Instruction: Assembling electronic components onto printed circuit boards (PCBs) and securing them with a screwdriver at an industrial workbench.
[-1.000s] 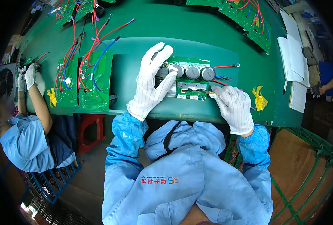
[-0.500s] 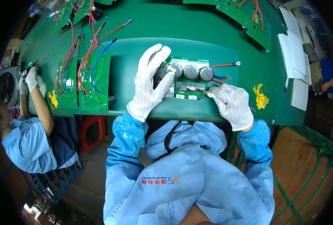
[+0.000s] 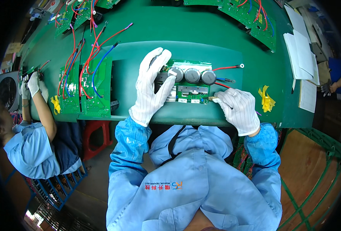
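The board (image 3: 191, 85) lies with its left end clamped in the left hand (image 3: 149, 90); by its lower-right corner, the right hand (image 3: 237, 109) pinches 1 tan piece (image 3: 211, 98).

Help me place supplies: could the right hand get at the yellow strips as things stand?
Probably yes: mostly green tabletop separates the right hand from the yellow strips. It appears to pinch a small tan piece beside the circuit board, so it might have to let go first.

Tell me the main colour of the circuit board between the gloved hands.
Green; the circuit board shows best in the head view.
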A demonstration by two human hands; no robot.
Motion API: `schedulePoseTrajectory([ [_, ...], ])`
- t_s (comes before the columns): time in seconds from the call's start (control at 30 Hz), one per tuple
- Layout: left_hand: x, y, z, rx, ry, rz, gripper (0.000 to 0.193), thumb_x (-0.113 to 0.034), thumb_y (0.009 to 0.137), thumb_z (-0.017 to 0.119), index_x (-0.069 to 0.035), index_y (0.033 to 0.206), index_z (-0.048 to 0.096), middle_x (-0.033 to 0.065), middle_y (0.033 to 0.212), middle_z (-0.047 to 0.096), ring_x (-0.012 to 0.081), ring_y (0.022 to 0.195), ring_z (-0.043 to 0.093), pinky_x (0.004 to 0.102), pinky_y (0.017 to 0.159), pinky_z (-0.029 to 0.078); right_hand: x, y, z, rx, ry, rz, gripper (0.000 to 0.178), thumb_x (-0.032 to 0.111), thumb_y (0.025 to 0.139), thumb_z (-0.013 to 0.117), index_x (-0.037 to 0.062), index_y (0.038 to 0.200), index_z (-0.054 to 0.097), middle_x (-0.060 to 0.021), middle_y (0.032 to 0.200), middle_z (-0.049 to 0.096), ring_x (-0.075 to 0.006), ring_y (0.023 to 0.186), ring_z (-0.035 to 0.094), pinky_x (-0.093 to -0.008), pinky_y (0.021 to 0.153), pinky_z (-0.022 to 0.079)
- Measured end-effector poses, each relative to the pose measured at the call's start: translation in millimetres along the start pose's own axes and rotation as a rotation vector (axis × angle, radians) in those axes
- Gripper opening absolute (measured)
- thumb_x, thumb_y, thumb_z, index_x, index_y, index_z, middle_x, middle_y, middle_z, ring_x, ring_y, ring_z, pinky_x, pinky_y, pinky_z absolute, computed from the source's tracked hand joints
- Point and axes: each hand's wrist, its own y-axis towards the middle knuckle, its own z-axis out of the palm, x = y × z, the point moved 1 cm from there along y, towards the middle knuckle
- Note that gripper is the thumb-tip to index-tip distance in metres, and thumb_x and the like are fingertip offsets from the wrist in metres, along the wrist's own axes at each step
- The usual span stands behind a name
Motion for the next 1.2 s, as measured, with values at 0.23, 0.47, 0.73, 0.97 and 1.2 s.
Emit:
schedulePoseTrajectory([
  [0.23,0,0,-1,0.003,0.021,0.015,0.058,-0.012,0.088,0.075,-0.006,0.143,0.058,0.0214,0.147,0.050,0.0369,0.132,0.055,0.0442,0.109,0.047,6,-4,2,0.041,-0.026,0.053,0.018,0.019,0.083,0.078,0.0134,0.099,0.073,-0.0030,0.090,0.068,-0.0247,0.075,0.067,-0.0387,0.061,0.049],
  [0.47,1,0,0,-0.021,0.019,0.030,0.058,-0.012,0.087,0.075,-0.006,0.143,0.058,0.0215,0.146,0.051,0.0366,0.130,0.057,0.0442,0.106,0.049,17,0,-4,0.044,-0.015,0.097,0.027,0.015,0.081,0.078,0.0119,0.107,0.074,-0.0031,0.090,0.068,-0.0241,0.075,0.066,-0.0374,0.062,0.048],
  [0.73,-1,1,3,-0.064,0.008,0.038,0.056,-0.010,0.087,0.076,-0.006,0.140,0.059,0.0218,0.141,0.055,0.0371,0.127,0.058,0.0440,0.104,0.050,38,15,-3,0.083,-0.196,-0.024,0.046,0.008,0.076,0.078,0.0061,0.121,0.070,-0.0050,0.090,0.067,-0.0228,0.070,0.062,-0.0374,0.061,0.047],
  [0.97,2,-2,3,-0.048,-0.035,0.014,0.055,-0.013,0.092,0.072,-0.005,0.144,0.056,0.0214,0.146,0.052,0.0344,0.132,0.055,0.0425,0.108,0.047,41,13,5,0.046,-0.280,-0.076,0.037,0.011,0.082,0.073,0.0033,0.117,0.067,-0.0019,0.087,0.061,-0.0176,0.068,0.056,-0.0331,0.055,0.042],
  [1.2,0,-2,3,-0.065,-0.020,0.027,0.055,-0.011,0.091,0.073,-0.004,0.143,0.057,0.0208,0.143,0.055,0.0356,0.133,0.054,0.0430,0.107,0.048,50,12,5,0.021,-0.323,-0.089,0.033,0.009,0.079,0.073,0.0054,0.111,0.067,-0.0016,0.087,0.061,-0.0167,0.066,0.056,-0.0327,0.053,0.041],
])
